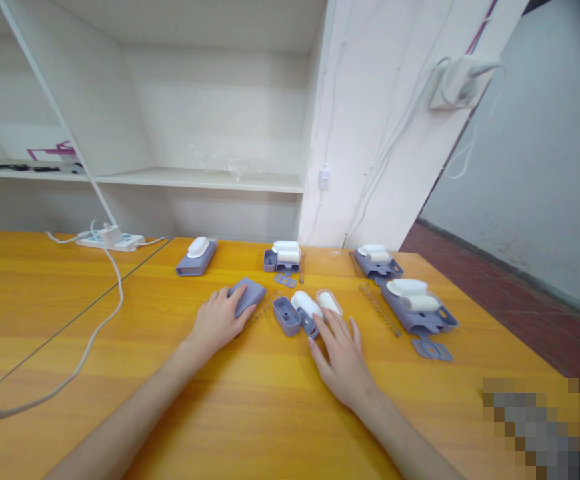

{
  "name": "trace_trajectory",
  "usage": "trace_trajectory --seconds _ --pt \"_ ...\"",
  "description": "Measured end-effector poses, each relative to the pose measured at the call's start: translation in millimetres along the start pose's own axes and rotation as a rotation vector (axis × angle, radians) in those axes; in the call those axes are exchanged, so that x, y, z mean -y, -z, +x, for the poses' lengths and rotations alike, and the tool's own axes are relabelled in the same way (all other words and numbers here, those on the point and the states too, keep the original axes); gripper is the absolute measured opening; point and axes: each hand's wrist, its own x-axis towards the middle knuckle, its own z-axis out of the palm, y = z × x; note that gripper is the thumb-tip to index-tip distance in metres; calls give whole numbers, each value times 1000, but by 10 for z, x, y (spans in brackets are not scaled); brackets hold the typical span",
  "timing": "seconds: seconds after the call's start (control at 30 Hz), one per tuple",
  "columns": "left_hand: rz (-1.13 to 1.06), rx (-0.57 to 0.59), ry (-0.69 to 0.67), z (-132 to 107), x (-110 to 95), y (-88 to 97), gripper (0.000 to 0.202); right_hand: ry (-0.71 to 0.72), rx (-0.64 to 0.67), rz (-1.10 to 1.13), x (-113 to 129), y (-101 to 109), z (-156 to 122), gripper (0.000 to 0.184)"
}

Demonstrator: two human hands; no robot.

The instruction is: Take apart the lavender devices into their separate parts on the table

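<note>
My left hand [220,317] lies over a purple-grey rectangular plastic housing [250,297], with fingers across its top and the thumb along its near side. A coil spring [270,303] lies just right of it. My right hand [340,357] has its fingers spread, their tips at a small grey bracket-like part [309,324] and a white oval piece [306,303]; whether it grips anything is not visible. Beside these sit an open purple-grey cup-shaped part [287,317] and a white cylinder [329,302] in a pinkish-rimmed piece, partly behind my fingers.
Similar part sets stand at the back middle [287,252], back right [377,259] and right [417,303], with a long spring [380,308] nearby. A housing with a white top [197,257] stands back left. A power strip [113,239] trails a cable [115,313] across the table's left.
</note>
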Motion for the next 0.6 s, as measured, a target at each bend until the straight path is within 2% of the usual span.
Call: trace_trajectory --seconds 0.17,0.3,0.43,0.6 --pt "73 78 138 -33 195 53 53 -6 20 2 7 17 3 42" --pt "149 73 230 -175 520 90 55 -12 31 -4 17 19 6 41" --pt "202 126 314 -305 860 157 59 -5 18 -5 22 15 4 41" --pt "185 231 395 -355 1115 217 62 -2 14 -9 21 20 8 41"
